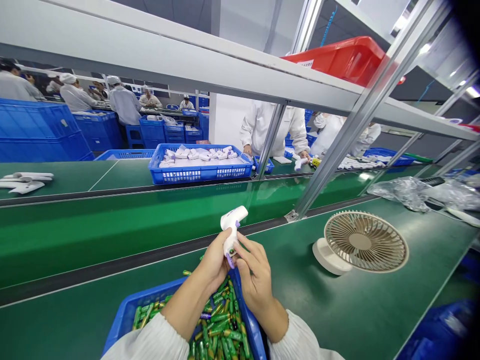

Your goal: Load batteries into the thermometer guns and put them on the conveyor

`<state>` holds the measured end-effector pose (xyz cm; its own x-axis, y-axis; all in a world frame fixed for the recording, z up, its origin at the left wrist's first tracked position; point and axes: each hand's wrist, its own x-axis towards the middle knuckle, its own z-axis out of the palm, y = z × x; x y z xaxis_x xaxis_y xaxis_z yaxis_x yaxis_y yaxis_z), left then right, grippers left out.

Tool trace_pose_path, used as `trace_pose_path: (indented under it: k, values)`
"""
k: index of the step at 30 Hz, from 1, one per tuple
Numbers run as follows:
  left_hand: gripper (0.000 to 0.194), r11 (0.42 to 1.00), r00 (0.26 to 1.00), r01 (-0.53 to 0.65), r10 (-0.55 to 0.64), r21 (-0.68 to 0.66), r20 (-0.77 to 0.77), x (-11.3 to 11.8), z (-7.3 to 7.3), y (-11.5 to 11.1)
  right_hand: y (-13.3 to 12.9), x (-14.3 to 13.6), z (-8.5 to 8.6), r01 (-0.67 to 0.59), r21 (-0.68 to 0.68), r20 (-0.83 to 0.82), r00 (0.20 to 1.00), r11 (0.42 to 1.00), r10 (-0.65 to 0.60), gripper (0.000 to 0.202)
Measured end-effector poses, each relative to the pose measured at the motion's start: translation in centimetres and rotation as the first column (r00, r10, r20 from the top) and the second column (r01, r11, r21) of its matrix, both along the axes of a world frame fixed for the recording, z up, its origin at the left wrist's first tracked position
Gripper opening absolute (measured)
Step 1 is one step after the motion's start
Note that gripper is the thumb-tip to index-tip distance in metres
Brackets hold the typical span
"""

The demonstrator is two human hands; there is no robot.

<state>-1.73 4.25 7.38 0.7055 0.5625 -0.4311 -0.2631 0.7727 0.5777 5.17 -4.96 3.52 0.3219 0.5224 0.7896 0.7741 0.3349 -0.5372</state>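
My left hand (216, 257) is closed around the handle of a white gun-shaped thermometer (234, 217) with a purple trigger. Its handle end points toward me, and a purple battery cover (230, 261) hangs open there. A green battery (231, 251) shows at the opening in the handle. The fingers of my right hand (257, 272) are bent and pressed against that battery and the handle end. Below both hands, a blue bin (125, 312) holds many loose green and gold batteries (221, 320), partly hidden by my left forearm.
A beige fan (360, 242) stands on the green bench at right, with plastic bags (405, 192) behind it. Across the green conveyor (112, 225), a blue basket (200, 172) holds white thermometer parts. A metal post (337, 140) rises ahead; co-workers in white stand beyond.
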Motion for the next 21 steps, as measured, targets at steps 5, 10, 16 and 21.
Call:
trace_pose_path:
  k: [5, 10, 16, 21]
  values:
    - [0.024, 0.999, 0.999, 0.029, -0.028, 0.028, -0.034, 0.0, -0.1, -0.1, 0.1, 0.0, -0.4, -0.099, 0.005, -0.055, 0.994, 0.995, 0.099, 0.053]
    - [0.018, 0.997, 0.989, -0.070, 0.075, 0.042, -0.124, 0.2, 0.5, -0.6, 0.5, -0.5, 0.0, -0.086, 0.087, -0.338, 0.935, 0.993, 0.110, 0.021]
    - [0.020, 0.984, 0.978, -0.086, 0.114, 0.156, -0.176, 0.3, 0.1, -0.9, 1.4, -0.2, 0.4, -0.168, 0.233, -0.578, 0.768, 0.958, 0.275, 0.005]
    - [0.017, 0.981, 0.978, -0.030, 0.068, 0.190, -0.197, 0.6, -0.2, -0.7, 1.8, -0.2, 0.0, -0.233, 0.212, -0.686, 0.656, 0.949, 0.315, 0.018]
